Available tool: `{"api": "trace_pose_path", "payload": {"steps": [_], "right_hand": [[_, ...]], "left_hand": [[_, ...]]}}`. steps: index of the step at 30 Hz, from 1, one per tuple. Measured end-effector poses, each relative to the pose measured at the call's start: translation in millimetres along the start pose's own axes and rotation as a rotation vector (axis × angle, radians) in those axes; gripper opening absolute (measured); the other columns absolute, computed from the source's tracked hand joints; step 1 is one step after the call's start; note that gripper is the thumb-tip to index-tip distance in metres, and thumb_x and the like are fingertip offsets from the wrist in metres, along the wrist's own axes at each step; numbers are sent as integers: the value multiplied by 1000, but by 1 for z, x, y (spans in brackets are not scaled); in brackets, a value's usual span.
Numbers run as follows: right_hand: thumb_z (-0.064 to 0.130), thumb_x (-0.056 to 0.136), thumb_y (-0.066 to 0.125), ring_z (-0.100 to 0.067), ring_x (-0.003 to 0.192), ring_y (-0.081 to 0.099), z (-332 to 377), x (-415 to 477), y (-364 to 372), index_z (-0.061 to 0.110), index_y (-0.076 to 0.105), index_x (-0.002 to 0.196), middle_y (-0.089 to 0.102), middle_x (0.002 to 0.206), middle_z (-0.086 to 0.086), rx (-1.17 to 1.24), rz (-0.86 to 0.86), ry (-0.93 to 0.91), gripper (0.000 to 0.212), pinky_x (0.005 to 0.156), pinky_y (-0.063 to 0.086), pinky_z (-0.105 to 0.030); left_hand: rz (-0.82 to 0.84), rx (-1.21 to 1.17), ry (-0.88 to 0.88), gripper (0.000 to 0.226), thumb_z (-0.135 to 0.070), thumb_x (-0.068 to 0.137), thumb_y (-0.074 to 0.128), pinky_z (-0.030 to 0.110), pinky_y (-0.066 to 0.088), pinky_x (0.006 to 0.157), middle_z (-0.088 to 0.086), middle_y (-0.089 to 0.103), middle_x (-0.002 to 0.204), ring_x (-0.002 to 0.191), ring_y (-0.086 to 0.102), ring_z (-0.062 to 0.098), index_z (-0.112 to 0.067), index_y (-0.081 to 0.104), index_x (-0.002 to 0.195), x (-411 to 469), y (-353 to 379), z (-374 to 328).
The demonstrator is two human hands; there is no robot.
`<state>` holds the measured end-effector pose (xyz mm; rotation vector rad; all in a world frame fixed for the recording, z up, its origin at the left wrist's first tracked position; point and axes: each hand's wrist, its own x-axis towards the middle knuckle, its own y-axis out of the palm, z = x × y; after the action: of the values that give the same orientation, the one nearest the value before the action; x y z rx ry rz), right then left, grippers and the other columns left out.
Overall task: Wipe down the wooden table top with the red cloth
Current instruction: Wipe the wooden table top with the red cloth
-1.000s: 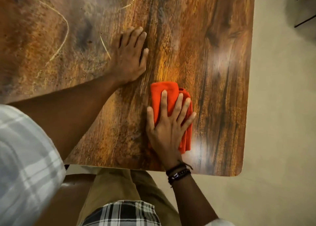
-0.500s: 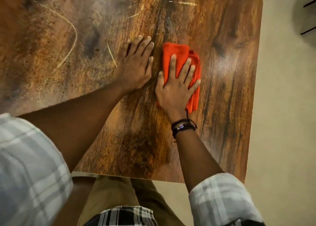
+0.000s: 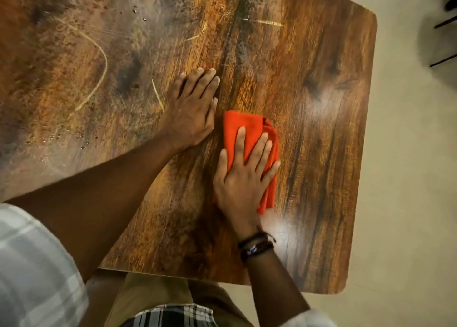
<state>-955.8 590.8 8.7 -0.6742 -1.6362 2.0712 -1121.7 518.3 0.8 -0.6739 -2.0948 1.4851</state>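
A folded red cloth point(image 3: 241, 126) lies on the wooden table top point(image 3: 321, 133), right of centre. My right hand point(image 3: 243, 178) presses flat on the cloth with straight, spread fingers and covers most of it. My left hand point(image 3: 193, 109) rests flat on the bare wood just left of the cloth, fingers straight and pointing away from me. The table top shows pale curved scratches and dark specks on its left and far parts.
The table's right edge and rounded corners border a pale floor point(image 3: 408, 178). Dark thin furniture legs point(image 3: 445, 42) stand on the floor at the upper right. My legs sit below the table's near edge point(image 3: 173, 276).
My right hand has slid the red cloth back toward me from beside my left hand's fingers. My left hand has stayed planted on the wood.
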Motion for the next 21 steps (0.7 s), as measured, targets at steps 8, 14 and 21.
{"api": "trace_pose_path", "payload": {"steps": [8,14,21], "right_hand": [[52,106,19,-30,155,-8,17,215,-25,36,3,159,-7,167,-13,97,51,107,58,119,-8,-62],[51,106,20,-30,154,-10,15,253,-37,36,0,159,-12,167,-13,92,117,48,59,119,-9,-62],[56,103,23,-24,155,-4,-16,123,-29,41,4,158,-5,169,-6,50,91,-108,60,121,-7,-53]], "left_hand": [[-6,33,-20,58,-35,105,24,52,14,123,13,22,165,153,17,26,-6,29,155,2,5,1],[0,67,-22,62,-36,105,24,56,8,123,19,22,163,154,14,29,2,26,154,2,4,0],[23,91,-34,63,-38,105,23,58,9,123,18,19,165,154,11,29,0,24,155,4,4,0]]}}
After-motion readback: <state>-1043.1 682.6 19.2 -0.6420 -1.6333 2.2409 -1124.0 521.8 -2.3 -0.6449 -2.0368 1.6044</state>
